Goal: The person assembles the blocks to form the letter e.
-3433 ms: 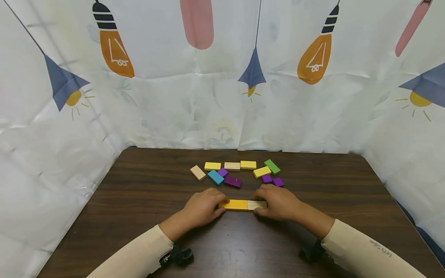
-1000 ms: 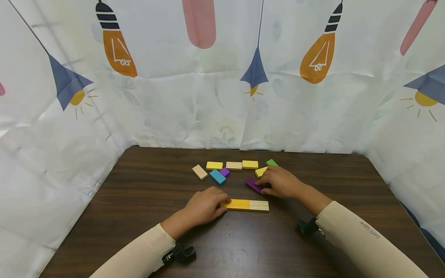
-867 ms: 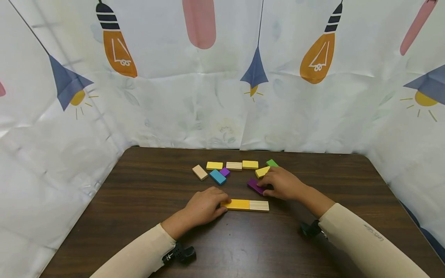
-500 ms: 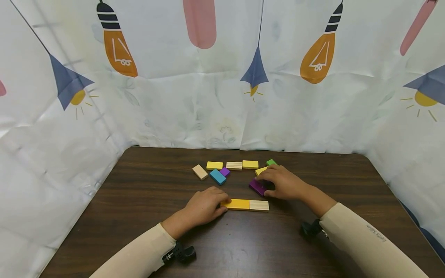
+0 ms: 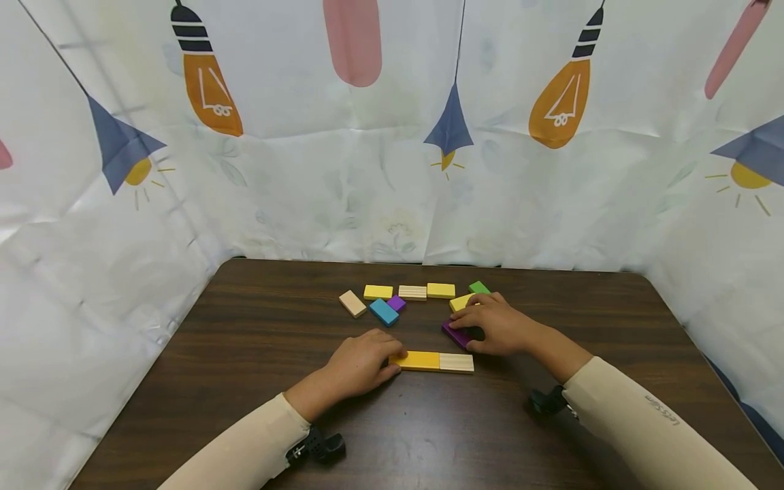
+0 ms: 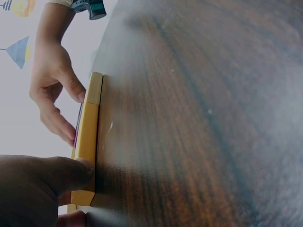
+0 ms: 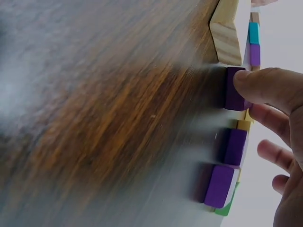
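Observation:
In the head view my left hand [image 5: 358, 365] grips the left end of a yellow-orange block [image 5: 419, 361], its thumb on the near side. A plain wooden block [image 5: 456, 363] lies end to end with it on the right. My right hand [image 5: 505, 328] pinches a dark purple block [image 5: 456, 334] just behind that row, lying aslant and partly hidden by the fingers. The right wrist view has the thumb pressed on the near face of this purple block [image 7: 234, 90], close to the end of the wooden block [image 7: 229, 35].
Behind, on the dark wooden table [image 5: 245, 381], lie a tan block [image 5: 352, 304], a blue block [image 5: 384, 312], a small purple block [image 5: 396, 303], several yellow and striped blocks and a green block [image 5: 479, 287]. Two purple blocks [image 7: 235, 146] show below the right hand in its wrist view.
My right hand has left the wooden block's end and taken hold of the dark purple block, which has slid right and nearer. My left hand stays on the yellow-orange block.

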`<action>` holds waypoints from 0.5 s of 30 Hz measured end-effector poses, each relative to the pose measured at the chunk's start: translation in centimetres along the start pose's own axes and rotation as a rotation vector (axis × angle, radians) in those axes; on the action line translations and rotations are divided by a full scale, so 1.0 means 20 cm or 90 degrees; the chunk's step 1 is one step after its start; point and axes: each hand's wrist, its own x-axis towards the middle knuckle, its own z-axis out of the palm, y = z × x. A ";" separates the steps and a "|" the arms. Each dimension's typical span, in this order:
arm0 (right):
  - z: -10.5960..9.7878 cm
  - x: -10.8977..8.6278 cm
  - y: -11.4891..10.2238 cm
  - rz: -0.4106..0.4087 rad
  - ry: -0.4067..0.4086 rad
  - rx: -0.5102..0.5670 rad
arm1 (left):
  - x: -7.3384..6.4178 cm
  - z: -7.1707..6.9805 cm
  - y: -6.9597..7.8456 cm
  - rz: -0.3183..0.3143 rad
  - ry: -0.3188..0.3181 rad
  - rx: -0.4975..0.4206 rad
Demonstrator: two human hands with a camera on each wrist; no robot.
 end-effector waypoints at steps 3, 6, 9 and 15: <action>0.00 -0.01 0.00 0.000 0.003 0.005 | 0.00 0.00 0.00 -0.001 0.001 0.000; 0.00 -0.03 0.00 -0.002 0.007 0.006 | 0.00 0.00 0.00 -0.001 -0.001 0.000; 0.00 -0.04 0.00 -0.004 0.009 0.005 | 0.00 0.00 0.00 -0.002 -0.002 0.000; 0.01 -0.06 0.00 -0.001 0.010 0.004 | 0.00 0.00 0.00 -0.002 0.000 -0.002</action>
